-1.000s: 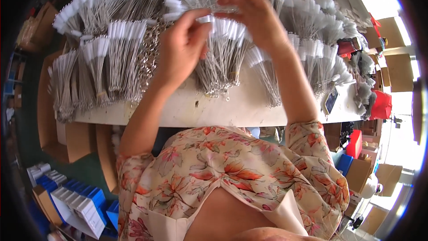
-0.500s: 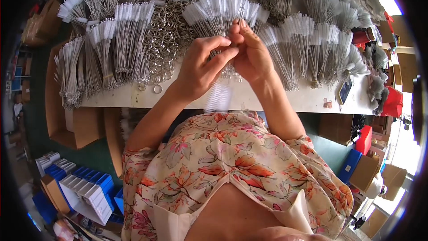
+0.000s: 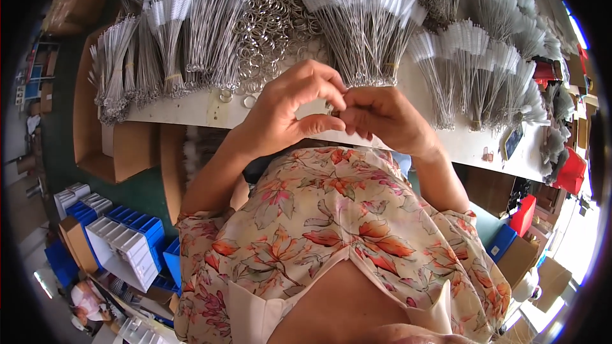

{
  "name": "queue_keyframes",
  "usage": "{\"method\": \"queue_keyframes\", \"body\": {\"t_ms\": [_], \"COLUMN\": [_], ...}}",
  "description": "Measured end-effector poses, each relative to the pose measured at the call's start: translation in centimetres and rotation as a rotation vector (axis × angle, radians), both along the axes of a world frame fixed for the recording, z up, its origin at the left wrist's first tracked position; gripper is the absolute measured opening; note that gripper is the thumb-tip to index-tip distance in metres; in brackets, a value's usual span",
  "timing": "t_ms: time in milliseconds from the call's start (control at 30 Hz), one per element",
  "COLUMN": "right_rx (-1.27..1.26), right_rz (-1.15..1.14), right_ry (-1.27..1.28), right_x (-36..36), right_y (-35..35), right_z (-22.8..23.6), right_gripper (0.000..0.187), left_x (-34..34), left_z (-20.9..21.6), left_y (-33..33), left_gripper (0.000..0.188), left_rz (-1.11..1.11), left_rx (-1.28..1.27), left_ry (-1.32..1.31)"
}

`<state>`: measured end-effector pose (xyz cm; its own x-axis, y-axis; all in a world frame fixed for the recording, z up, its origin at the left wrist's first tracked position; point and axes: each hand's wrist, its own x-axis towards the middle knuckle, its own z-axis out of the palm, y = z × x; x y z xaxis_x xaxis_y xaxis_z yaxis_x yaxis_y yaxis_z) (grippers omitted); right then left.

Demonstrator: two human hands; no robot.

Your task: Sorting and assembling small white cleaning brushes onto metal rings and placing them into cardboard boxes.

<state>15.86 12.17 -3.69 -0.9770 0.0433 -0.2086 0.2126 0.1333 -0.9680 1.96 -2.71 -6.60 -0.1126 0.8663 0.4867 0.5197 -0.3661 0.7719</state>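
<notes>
– Tabletop [image 3: 191,109]?

– White, curved by the lens, spread across the upper half. Crowded with wire brushes [image 3: 363,32], white-bristled, in fanned bundles left, middle and right. Middle bundle just beyond the fingertips. Metal rings [image 3: 271,19] heaped between left and middle bundles, a couple loose near the front edge. Dark flat rectangular thing [image 3: 512,142] toward the right end.

– Hands?

– Left hand [image 3: 294,107] half-curled, thumb and fingers bowed into an arch. Right hand [image 3: 390,118] curled, fingertips meeting the left's, in front of the middle bundle. Anything pinched between: too hidden, cannot tell.

– Room?

– Green floor [image 3: 140,200]. Open cardboard box [image 3: 137,159] at the tabletop's left end. Blue and white bins [image 3: 115,255] lower left. Red bag [image 3: 569,171] by the right end; red box [image 3: 524,215] lower. Glaring light down the right rim.
</notes>
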Motion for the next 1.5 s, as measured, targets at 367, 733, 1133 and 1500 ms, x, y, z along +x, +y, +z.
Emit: {"method": "queue_keyframes", "body": {"t_ms": [367, 733, 1133, 1500], "right_rx": [1.448, 0.263, 0.601, 0.247], "right_rz": [0.147, -0.372, -0.402, -0.333], "right_ry": [-0.176, 0.235, 0.919, 0.716], "right_x": [5.0, -2.0, -4.3, -3.6], "right_y": [3.3, 1.8, -1.6, -0.8], "right_z": [-4.4, -1.0, -0.6, 1.6], "right_gripper": [0.005, 0.010, 0.014, 0.007], "left_x": [-9.0, -6.0, -0.6, -1.0], "left_z": [-4.2, -1.3, 3.0, 5.0], "left_y": [1.2, 1.8, 1.7, 0.0], "left_gripper": [0.015, 0.013, 0.014, 0.027], "left_rz": [0.691, 0.718, 0.289, 0.502], "left_rx": [-0.273, -0.110, 0.089, 0.215], "left_ry": [0.592, -0.382, -0.843, 0.112]}}
